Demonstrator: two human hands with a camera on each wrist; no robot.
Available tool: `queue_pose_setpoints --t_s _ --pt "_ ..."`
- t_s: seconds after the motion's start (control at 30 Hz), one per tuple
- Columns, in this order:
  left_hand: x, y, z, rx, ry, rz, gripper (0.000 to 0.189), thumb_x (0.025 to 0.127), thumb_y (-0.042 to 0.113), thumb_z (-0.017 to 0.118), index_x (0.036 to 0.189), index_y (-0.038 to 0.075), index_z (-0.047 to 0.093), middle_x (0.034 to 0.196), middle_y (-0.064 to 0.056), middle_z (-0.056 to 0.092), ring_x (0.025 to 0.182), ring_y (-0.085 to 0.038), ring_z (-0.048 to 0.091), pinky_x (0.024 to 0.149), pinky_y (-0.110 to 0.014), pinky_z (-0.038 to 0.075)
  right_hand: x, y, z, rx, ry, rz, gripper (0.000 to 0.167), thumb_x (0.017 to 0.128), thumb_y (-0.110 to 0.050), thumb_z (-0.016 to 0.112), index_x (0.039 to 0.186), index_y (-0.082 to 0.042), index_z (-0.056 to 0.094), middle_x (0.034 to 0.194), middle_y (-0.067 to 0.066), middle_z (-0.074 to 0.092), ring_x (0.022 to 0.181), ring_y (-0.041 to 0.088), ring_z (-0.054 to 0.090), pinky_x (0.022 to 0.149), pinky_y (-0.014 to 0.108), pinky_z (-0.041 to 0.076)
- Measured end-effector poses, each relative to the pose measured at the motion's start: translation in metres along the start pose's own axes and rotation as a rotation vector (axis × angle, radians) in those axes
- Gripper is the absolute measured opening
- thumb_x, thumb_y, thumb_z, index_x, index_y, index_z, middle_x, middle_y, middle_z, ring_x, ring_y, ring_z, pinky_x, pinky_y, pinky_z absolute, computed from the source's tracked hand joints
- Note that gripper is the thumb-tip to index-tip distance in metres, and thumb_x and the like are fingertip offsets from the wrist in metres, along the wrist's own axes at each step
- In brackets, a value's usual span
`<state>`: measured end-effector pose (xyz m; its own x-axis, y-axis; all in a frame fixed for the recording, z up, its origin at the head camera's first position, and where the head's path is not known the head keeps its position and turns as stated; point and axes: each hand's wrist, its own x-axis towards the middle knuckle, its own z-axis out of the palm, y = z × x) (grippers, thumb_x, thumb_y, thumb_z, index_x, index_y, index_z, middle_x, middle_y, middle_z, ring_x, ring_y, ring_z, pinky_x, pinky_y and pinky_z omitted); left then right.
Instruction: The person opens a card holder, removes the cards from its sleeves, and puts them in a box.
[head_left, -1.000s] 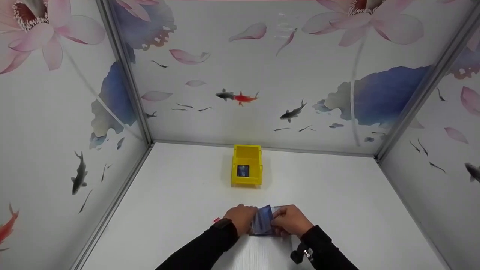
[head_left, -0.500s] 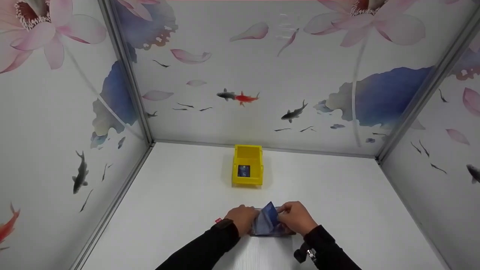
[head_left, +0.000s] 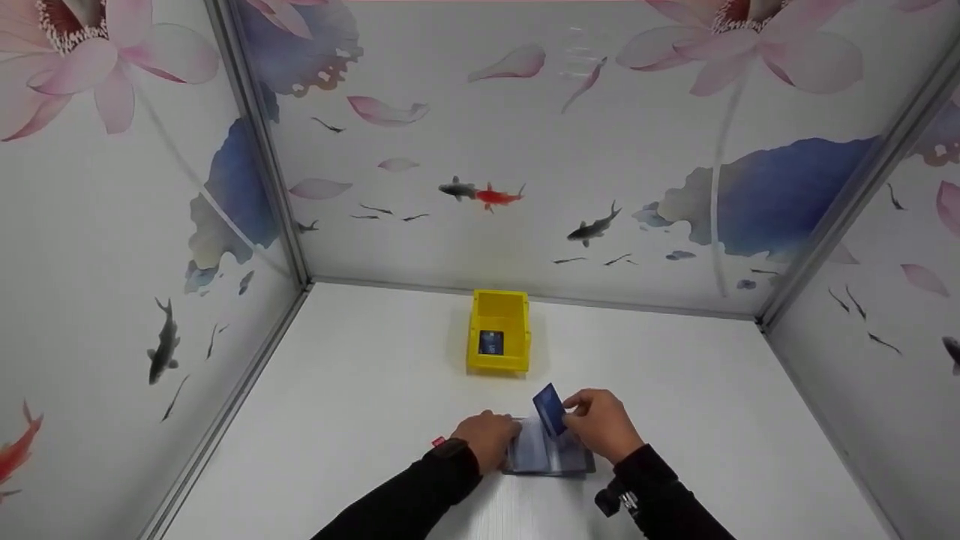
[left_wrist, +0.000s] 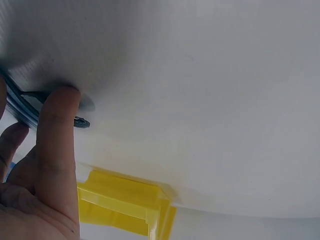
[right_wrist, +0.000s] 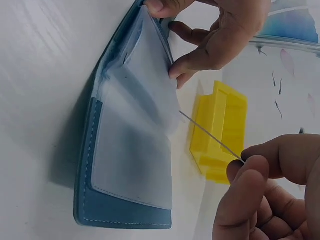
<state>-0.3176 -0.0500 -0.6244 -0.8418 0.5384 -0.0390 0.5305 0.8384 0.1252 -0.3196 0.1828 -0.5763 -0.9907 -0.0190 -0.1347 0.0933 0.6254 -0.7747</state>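
A blue card holder (head_left: 534,454) with clear plastic sleeves lies spread open on the white table. My left hand (head_left: 487,439) grips its left side; in the right wrist view the thumb and fingers of that left hand (right_wrist: 225,40) pinch the cover and sleeves. Between right thumb and fingertips, my right hand (head_left: 604,426) pinches a dark blue card (head_left: 550,410), tilted above the holder. Seen from the right wrist, the card (right_wrist: 211,136) is edge-on, its far end close by the sleeves. Only a dark edge of the card holder (left_wrist: 20,105) shows in the left wrist view.
A yellow bin (head_left: 499,366) stands beyond the hands near the back wall, with a dark blue card (head_left: 491,343) lying inside. Printed panels with lotus and fish enclose the table (head_left: 360,360) at left, back and right.
My right hand has moved up and right, drawing the blue card out of the clear sleeves until it is above the holder. The left hand keeps its grip, nearly still.
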Motion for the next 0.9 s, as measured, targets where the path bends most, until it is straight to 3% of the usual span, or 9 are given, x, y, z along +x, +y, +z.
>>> queue_pose_setpoints --t_s 0.2,0.37,0.5,0.67,0.9 --pt "0.0 0.0 -0.005 -0.024 -0.055 -0.02 0.029 0.097 0.024 0.092 0.125 0.021 0.084 0.105 0.005 0.08 0.083 -0.015 0.059 0.079 -0.03 0.055 0.019 -0.01 0.002 0.08 0.047 -0.056 0.014 0.099 -0.005 0.08 0.112 -0.003 0.081 0.087 0.01 0.075 0.07 0.019 0.068 0.065 0.03 0.057" --pt "0.002 -0.002 0.0 -0.006 -0.027 -0.001 0.015 0.1 0.018 0.088 0.114 0.02 0.082 0.101 0.005 0.077 0.08 -0.015 0.058 0.076 -0.029 0.052 0.036 -0.026 0.006 0.149 0.074 -0.113 0.004 0.099 -0.006 0.081 0.102 -0.002 0.081 0.081 0.013 0.077 0.066 0.021 0.068 0.058 0.028 0.052" --pt "0.001 -0.004 -0.001 -0.015 -0.014 0.003 0.012 0.099 0.015 0.088 0.109 0.018 0.08 0.098 0.005 0.076 0.079 -0.014 0.057 0.074 -0.03 0.05 0.052 -0.043 0.013 0.185 0.072 -0.129 0.005 0.101 -0.006 0.08 0.1 -0.002 0.082 0.085 0.015 0.08 0.067 0.019 0.071 0.058 0.027 0.054" --pt "-0.001 -0.004 -0.006 -0.038 -0.03 0.006 0.013 0.1 0.014 0.087 0.111 0.018 0.082 0.099 0.006 0.077 0.08 -0.014 0.057 0.075 -0.029 0.05 0.074 -0.059 0.021 0.177 0.105 -0.141 0.007 0.102 -0.005 0.08 0.103 0.0 0.085 0.092 0.018 0.084 0.068 0.017 0.075 0.061 0.028 0.059" --pt "0.0 -0.003 -0.004 -0.018 -0.01 0.001 0.014 0.098 0.018 0.09 0.111 0.021 0.085 0.1 0.007 0.08 0.078 -0.013 0.058 0.073 -0.028 0.049 0.106 -0.068 0.034 0.102 0.16 -0.084 0.01 0.104 -0.012 0.08 0.104 -0.003 0.086 0.101 0.015 0.085 0.067 0.018 0.073 0.064 0.029 0.059"
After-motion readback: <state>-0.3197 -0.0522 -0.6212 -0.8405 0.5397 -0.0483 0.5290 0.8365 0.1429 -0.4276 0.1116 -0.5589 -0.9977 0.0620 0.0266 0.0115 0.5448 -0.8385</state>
